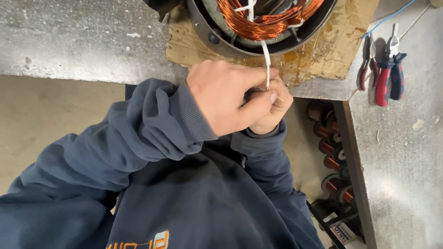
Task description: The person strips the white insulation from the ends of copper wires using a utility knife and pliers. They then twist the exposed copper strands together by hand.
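1. Far left, a dark blue sleeve (138, 129) sweeps in across the frame, running up to the wrist over the edge of the grey workbench (69, 41).
2. The left hand (226, 97) sits just below the bench edge, fingers curled and pressed together, thumb laid across towards the other hand; it covers much of what is being gripped.
3. Right beside it, touching, the right hand (274, 108) is tucked in behind, fingers closed; the two hands pinch at the lower end of a white sleeved lead (266, 60).
4. That white lead runs straight up from the fingertips, over a stained wooden board (323, 50), into the motor stator (258, 23) at the top edge, where copper windings (244, 20) loop inside the dark metal ring.
5. Further right, on the adjoining bench, red-handled pliers (369, 64) lie beside red-and-blue-handled pliers (391, 69), well apart from the hands.
6. Below them, under the bench, spools of copper wire (332, 152) stand stacked in a row.
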